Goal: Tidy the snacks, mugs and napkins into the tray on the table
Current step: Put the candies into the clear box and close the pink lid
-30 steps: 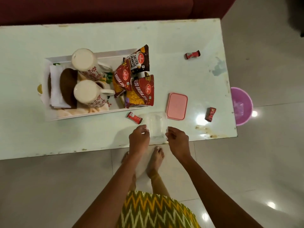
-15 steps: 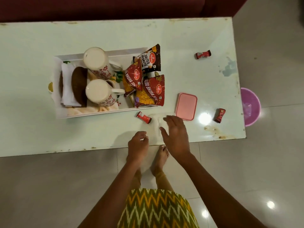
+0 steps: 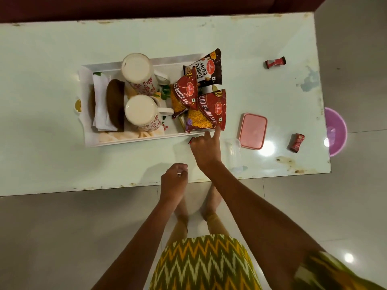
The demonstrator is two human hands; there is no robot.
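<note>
While the right grip point(image 3: 206, 146) reaches over the surface point(image 3: 62, 162), the tray point(image 3: 144, 139) lies just beyond it.
Its forefinger is out, touching the near snack packet point(image 3: 206, 110); the other fingers curl over a small red wrapper point(image 3: 191, 141). Left grip point(image 3: 173, 178), nearer, loosely curled, holds nothing visible.
</note>
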